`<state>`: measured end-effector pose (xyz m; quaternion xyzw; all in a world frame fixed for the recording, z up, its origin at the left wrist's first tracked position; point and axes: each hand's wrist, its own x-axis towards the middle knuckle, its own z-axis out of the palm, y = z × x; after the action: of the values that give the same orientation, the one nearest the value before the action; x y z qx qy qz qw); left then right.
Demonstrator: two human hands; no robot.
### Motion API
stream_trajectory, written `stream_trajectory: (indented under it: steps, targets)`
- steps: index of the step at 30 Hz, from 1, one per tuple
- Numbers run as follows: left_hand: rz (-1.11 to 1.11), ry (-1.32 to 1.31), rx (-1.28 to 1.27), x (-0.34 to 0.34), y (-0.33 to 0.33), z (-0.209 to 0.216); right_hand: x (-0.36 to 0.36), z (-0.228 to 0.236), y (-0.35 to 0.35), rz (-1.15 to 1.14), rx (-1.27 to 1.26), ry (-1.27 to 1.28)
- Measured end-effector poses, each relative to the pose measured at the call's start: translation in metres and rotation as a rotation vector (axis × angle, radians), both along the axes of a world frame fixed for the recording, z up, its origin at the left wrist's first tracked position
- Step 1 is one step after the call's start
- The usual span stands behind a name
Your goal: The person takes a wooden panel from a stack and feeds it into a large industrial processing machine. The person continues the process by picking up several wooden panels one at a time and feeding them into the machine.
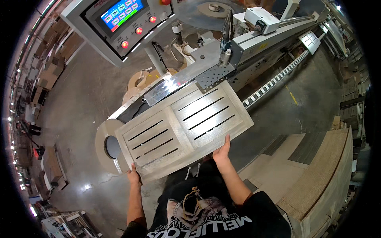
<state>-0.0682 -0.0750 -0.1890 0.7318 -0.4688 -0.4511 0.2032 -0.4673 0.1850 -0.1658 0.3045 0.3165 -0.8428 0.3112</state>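
two hands (222, 153) along a slotted wood-grain panel (179, 129)

There is one slotted panel (179, 129), one screen (122, 15), three glowing red buttons (138, 30), one co-worker (27, 127)

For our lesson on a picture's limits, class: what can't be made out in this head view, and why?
In the head view:
- Most fingers of the left hand and right hand: hidden beneath the slatted panel.
- The panel's underside: faces away from the camera.
- Some surface detail on the panel: washed out by glare.
- The control box: top cut off by the upper edge.
- The distant person: too small for hand details.
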Motion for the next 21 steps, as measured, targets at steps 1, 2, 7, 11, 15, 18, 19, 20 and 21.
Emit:
stream_trajectory:
  steps: [1,2,7,11,15,18,19,20,21]
  targets:
    - [0.032,0.014,-0.005,0.004,0.001,-0.004,-0.008,0.001,-0.005,0.032,-0.074,-0.037]
    - [0.063,0.151,0.011,-0.003,0.006,-0.002,-0.017,0.001,-0.003,0.054,-0.136,-0.067]
    - [0.083,0.218,0.169,-0.031,0.011,0.028,-0.036,0.004,-0.011,0.038,0.113,-0.126]
    - [0.191,0.148,0.277,-0.028,0.010,0.025,-0.053,0.019,-0.023,0.102,0.204,-0.247]
    - [0.261,0.198,0.146,0.003,0.018,0.016,-0.045,0.041,-0.039,0.221,0.212,-0.260]
    - [0.159,-0.259,0.212,-0.034,0.027,0.033,-0.051,0.023,-0.011,0.307,0.017,-0.163]
    - [0.017,-0.236,0.385,-0.039,0.026,0.037,-0.057,0.011,0.001,0.286,-0.020,-0.118]
    - [0.036,-0.291,0.368,-0.060,0.031,0.042,-0.060,0.028,0.007,0.356,-0.011,0.027]
    - [0.067,-0.259,0.237,-0.069,0.042,0.037,-0.071,0.013,0.006,0.217,-0.026,-0.179]
